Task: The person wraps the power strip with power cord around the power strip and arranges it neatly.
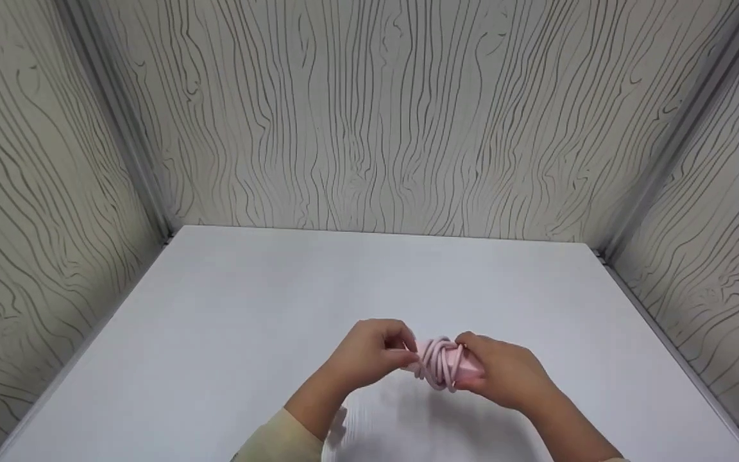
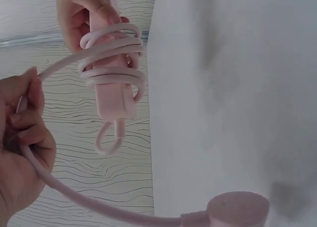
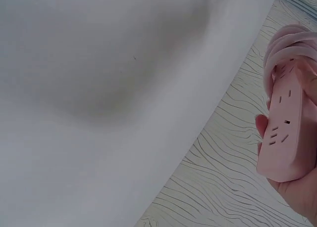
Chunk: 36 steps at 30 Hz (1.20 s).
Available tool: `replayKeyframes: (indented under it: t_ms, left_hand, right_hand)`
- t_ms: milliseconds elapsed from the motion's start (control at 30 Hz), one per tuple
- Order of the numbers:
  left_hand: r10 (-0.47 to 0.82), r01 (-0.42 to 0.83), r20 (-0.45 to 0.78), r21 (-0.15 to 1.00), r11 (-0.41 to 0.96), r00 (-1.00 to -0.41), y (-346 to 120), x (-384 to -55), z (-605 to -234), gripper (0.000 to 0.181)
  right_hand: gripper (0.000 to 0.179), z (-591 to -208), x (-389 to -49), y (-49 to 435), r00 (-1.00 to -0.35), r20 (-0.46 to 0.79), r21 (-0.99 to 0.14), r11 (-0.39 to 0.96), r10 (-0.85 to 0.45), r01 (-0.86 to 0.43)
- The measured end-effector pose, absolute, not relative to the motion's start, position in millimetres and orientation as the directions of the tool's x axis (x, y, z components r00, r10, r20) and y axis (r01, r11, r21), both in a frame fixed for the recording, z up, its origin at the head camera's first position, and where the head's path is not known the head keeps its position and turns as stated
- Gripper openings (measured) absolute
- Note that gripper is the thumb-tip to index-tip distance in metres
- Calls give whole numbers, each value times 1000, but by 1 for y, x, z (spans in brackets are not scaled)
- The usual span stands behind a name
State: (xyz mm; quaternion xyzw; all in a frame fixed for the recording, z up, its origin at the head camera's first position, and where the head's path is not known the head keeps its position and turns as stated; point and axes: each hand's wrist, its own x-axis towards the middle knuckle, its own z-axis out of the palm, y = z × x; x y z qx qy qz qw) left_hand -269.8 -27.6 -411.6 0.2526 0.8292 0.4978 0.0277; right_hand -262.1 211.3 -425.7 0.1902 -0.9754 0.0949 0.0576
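A pink power strip [image 3: 283, 138] with socket slots is held above the white table by my right hand [image 1: 504, 372], its fingers and thumb around the body. Several turns of pink cord [image 2: 111, 76] wrap loosely around the strip's other end. My left hand [image 2: 22, 138] grips the free length of that cord, which leaves the coils, passes through the curled fingers and runs down to a round pink plug [image 2: 237, 209]. In the head view, the left hand [image 1: 373, 353] is close beside the wrapped end. A small cord loop shows at the strip's tip in the left wrist view.
The white table [image 1: 267, 289] spreads beneath both hands, with soft shadows below them. Wood-grain patterned panels [image 1: 356, 115] stand at the back and on both sides, joined by grey metal corner posts [image 1: 677, 128].
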Motion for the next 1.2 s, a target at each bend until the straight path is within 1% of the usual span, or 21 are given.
replayKeyframes:
  t_ms: [67,133,233,300,367,467,533,567,667,733,767,833,900,1000,1100,1200]
  left_hand:
    - [427,317,169,899,303,-888,-31,-270,-409,5]
    - [422,272,150,930,245,-894,-35,-271,-406,7]
    - [454,245,138,951,186,-880,-41,-270,-401,14]
    - [485,249,134,951,181,-864,-44,-269,-397,19]
    - [512,306,143,918,251,-847,-47,-268,-393,22]
    - [537,445,179,791,419,-824,-48,-266,-387,21]
    - [563,559,235,649,516,-792,-48,-265,-383,20]
    - [578,607,266,580,544,-772,-48,-265,-382,19]
    - [614,710,359,406,575,-702,-47,-264,-380,16]
    - [622,753,427,313,579,-656,-46,-263,-380,12]
    - [622,768,458,284,574,-635,-45,-263,-380,11]
    - [606,790,523,263,553,-599,-43,-264,-382,10]
    - [576,810,583,291,509,-572,-40,-266,-386,10]
    - [515,823,645,388,415,-564,-37,-271,-394,11]
    - [455,807,667,476,349,-590,-37,-277,-401,13]
    - [420,766,641,559,317,-642,-38,-282,-407,17]
  right_hand:
    - [50,-423,-263,214,-927,136,-198,908,-349,-370]
    - [49,-422,-264,217,-935,122,-227,908,-333,-353]
    - [49,-420,-265,221,-943,98,-263,906,-317,-332]
    - [50,-420,-266,221,-947,82,-275,906,-312,-322]
    - [52,-420,-266,222,-946,68,-278,904,-318,-324]
    - [53,-421,-264,223,-935,47,-277,895,-351,-350]
    - [54,-422,-263,223,-919,39,-274,880,-393,-388]
    - [53,-423,-262,224,-908,33,-273,870,-417,-410]
    - [50,-424,-259,224,-876,14,-273,841,-483,-468]
    - [48,-424,-256,222,-851,4,-272,819,-524,-505]
    - [47,-423,-254,221,-839,3,-272,806,-545,-525]
    - [46,-421,-250,217,-813,8,-276,780,-583,-562]
    - [45,-418,-246,211,-774,44,-269,739,-631,-618]
    - [42,-414,-240,202,-710,115,-249,672,-695,-698]
    - [39,-409,-236,196,-657,168,-242,615,-735,-750]
    - [40,-404,-233,193,-632,186,-287,573,-752,-767]
